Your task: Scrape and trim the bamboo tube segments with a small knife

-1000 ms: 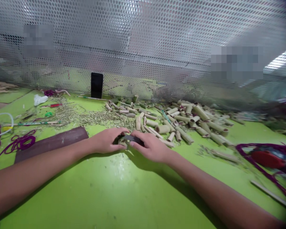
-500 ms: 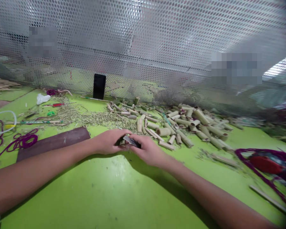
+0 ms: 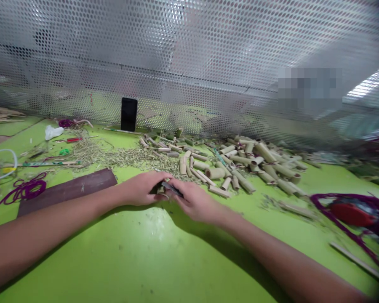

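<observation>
**Metal blade pinched between two close hands, mid-bench**

Left hand curled, fingers closed around a short bamboo piece. Right hand angled inward, fingertips pinching the dark blade against that piece, exact grip partly hidden. Both hands almost touching, near the middle of the green bench. Just left of them, a brown board. Just beyond, pale bamboo shavings and a heap of cut bamboo tubes. Along the back edge, a black phone upright before a perforated metal screen. Toward the right edge, a red object tangled in purple cord.
</observation>
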The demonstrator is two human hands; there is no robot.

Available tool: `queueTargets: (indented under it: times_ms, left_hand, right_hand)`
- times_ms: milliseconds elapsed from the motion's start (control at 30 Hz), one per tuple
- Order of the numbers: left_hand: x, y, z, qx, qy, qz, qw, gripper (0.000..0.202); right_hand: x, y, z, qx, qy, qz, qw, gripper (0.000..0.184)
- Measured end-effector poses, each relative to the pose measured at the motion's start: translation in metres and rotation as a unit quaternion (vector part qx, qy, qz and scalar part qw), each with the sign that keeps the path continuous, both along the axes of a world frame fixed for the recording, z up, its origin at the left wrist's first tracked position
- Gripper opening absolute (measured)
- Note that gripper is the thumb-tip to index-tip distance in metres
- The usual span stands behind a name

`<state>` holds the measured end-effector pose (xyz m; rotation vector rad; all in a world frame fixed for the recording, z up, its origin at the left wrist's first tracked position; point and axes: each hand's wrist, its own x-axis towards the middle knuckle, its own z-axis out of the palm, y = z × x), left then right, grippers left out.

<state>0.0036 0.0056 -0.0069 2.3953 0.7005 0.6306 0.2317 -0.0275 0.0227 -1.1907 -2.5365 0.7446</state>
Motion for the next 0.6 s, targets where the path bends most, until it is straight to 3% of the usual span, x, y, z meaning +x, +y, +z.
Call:
queueTargets:
  times_ms: [133,233,367,467,600]
  left_hand:
    - [-0.001,-0.001,0.000,-0.016,0.045,0.029,0.998,0.055]
    - [-0.001,-0.001,0.001,-0.018,0.053,0.036,0.998,0.061]
    - [-0.001,0.000,0.000,-0.015,0.043,0.035,0.998,0.060]
    - [-0.001,0.001,-0.001,-0.008,0.030,0.028,0.999,0.056]
    - [-0.002,0.001,-0.001,-0.009,0.023,0.028,0.999,0.054]
  right_hand:
    - [0.006,0.005,0.013,0.017,0.105,-0.050,0.993,0.028]
    - [0.011,0.012,0.014,0.061,0.145,-0.102,0.982,0.033]
    - [0.013,0.017,0.003,0.087,0.088,-0.071,0.990,0.035]
    - [0.010,0.012,0.000,0.070,0.034,-0.020,0.997,0.023]
    - [0.006,0.005,0.004,0.073,-0.026,-0.047,0.996,0.024]
